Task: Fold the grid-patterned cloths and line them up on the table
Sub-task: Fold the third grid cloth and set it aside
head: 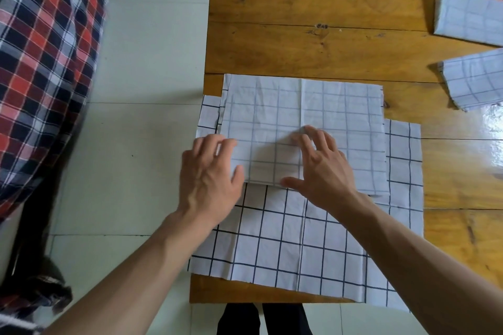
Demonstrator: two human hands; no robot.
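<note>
White grid cloths on golden-brown wood

The table (326, 8) is knotty amber wood. The lower cloth (299, 247) is white with bold black grid lines; the upper cloth (340, 117) shows them faint grey. At left, a red, navy and white plaid fabric (46, 49) over pale floor tiles (152, 35).

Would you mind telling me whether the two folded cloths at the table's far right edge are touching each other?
Apart. The head view shows bare wood between the upper folded cloth and the lower folded cloth.

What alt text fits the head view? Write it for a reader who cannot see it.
Both hands, left hand and right hand, press flat on a half-folded grid cloth lying over an unfolded grid cloth on a wooden table. Two folded cloths lie at its far right.
</note>
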